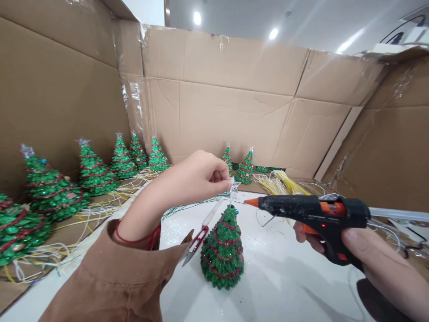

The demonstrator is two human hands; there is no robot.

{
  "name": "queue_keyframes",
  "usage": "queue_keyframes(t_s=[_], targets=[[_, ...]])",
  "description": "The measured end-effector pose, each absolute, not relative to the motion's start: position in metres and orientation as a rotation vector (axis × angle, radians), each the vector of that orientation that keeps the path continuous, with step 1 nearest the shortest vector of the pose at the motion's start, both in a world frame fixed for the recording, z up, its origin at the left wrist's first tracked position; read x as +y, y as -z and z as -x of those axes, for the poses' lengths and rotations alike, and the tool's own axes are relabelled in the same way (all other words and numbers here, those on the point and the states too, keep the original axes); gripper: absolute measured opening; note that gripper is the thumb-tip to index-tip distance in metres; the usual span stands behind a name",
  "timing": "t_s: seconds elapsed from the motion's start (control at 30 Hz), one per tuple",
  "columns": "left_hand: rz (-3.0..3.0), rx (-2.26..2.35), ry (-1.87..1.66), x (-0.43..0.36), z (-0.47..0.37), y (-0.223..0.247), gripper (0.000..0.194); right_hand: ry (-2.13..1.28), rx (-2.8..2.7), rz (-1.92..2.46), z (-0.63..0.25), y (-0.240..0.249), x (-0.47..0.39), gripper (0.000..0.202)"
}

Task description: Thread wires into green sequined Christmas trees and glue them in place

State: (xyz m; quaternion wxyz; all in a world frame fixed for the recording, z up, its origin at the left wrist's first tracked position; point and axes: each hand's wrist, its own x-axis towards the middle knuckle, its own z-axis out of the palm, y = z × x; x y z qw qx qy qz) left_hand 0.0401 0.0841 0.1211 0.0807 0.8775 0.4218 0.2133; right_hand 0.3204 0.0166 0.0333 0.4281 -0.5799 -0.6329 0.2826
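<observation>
A small green tree (224, 250) with red garlands stands upright on the white table (278, 277). Just above its tip, my left hand (204, 176) pinches a clear star (233, 188) between thumb and fingers. The star's lower end is close to the treetop; whether they touch is hard to tell. My right hand (362, 246) grips a black and orange glue gun (311, 210), its orange nozzle pointing left, a short way right of the star. Red-handled snips (198, 241) lie open-bladed beside the tree on the left.
Several star-topped trees (95, 167) stand along the left and back. White and yellow wires (278, 183) lie behind and at the left. Cardboard walls (217, 103) enclose the table. A cable hangs near the right hand.
</observation>
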Motion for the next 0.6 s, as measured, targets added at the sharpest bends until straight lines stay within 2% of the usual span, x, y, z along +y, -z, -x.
queue_keyframes(t_s=[0.23,0.43,0.6], targets=[[-2.63,1.206,-0.603,0.083,-0.038,-0.122,0.018,-0.668,-1.859,1.533,-0.307,-0.055,0.023,0.054],[-2.644,1.167,-0.594,0.083,-0.038,-0.122,0.016,-0.531,-1.813,1.575,-0.303,-0.054,0.024,0.056],[-2.649,1.168,-0.603,0.083,-0.038,-0.122,0.016,-0.549,-1.765,1.635,-0.305,-0.053,0.022,0.054]])
